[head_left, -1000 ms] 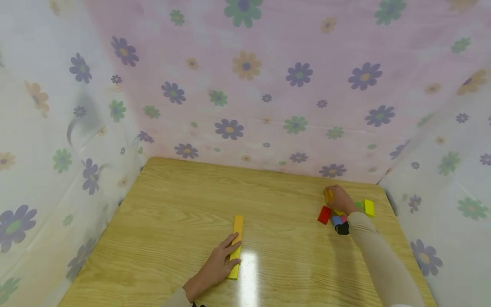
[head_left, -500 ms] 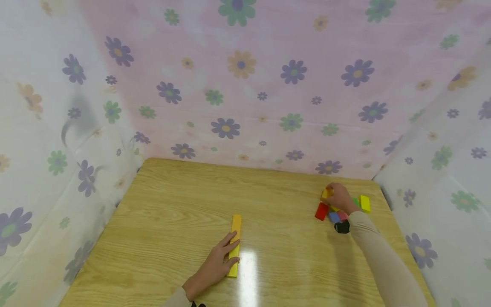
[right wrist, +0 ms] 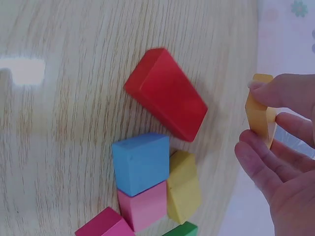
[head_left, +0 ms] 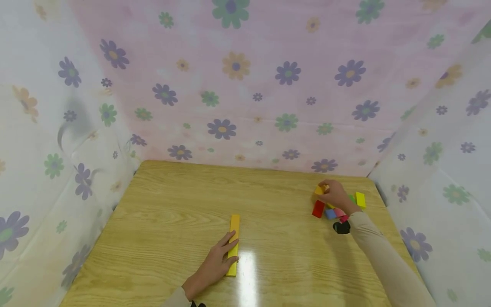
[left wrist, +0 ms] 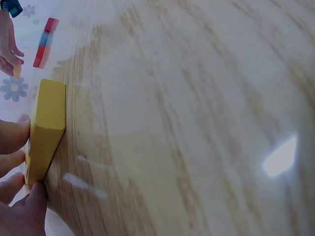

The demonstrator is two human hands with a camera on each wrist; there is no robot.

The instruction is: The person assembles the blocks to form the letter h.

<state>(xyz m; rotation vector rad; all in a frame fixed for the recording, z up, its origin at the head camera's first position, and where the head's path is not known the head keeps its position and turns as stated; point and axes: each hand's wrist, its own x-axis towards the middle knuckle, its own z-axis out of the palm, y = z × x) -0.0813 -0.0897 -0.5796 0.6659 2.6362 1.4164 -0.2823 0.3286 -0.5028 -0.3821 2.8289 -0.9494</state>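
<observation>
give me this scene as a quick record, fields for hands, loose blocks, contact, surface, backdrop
left hand: rests on yellow-and-orange strip
right hand: pinches orange block
loose blocks: red block, blue block, pink block, magenta block, green block, yellow block, second yellow block
contact: blue block touches pink block
surface: wood-grain table
backdrop: flower-print sheeting

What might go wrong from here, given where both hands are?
The right hand pinches an orange block by its fingers, so it could slip.

The red block lies close by and might get knocked.

The left hand rests across the yellow-and-orange strip; a sideways push could skew it.
</observation>
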